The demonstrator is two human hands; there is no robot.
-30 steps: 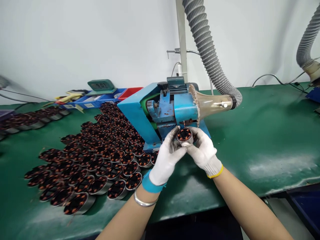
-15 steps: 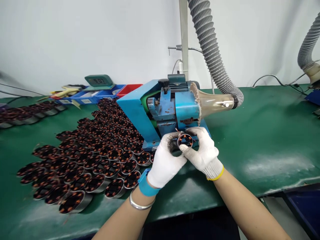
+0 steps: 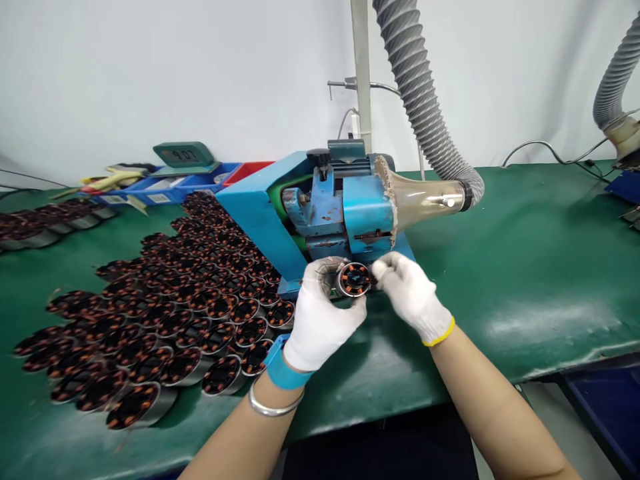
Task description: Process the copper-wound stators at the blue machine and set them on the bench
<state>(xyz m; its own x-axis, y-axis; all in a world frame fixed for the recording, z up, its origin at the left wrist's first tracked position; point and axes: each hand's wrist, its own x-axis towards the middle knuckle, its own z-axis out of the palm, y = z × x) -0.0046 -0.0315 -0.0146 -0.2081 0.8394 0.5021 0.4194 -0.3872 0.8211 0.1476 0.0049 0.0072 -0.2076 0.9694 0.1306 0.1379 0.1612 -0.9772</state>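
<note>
My left hand (image 3: 327,313), in a white glove, is wrapped round a motor stator (image 3: 355,279). The stator is a round metal shell with a black core and orange copper windings, its open face tilted up towards me. Just right of its rim is my right hand (image 3: 410,287), also gloved, with thumb and fingers pinched together. Whether a thin wire is between those fingertips I cannot make out. Both hands are in front of a blue machine (image 3: 325,213) with a clear funnel (image 3: 425,195) on its right side.
Many similar stators (image 3: 195,320) stand packed on the green bench (image 3: 510,267) at left. Behind them are blue bins (image 3: 170,190), a red bin (image 3: 249,172) and a digital clock (image 3: 184,155). A grey ribbed hose (image 3: 413,87) runs up from the funnel.
My right hand has come off the stator and moved to its right, fingers now pinched. The stator stays in my left hand, its face turned more towards me. The view has shifted slightly.
</note>
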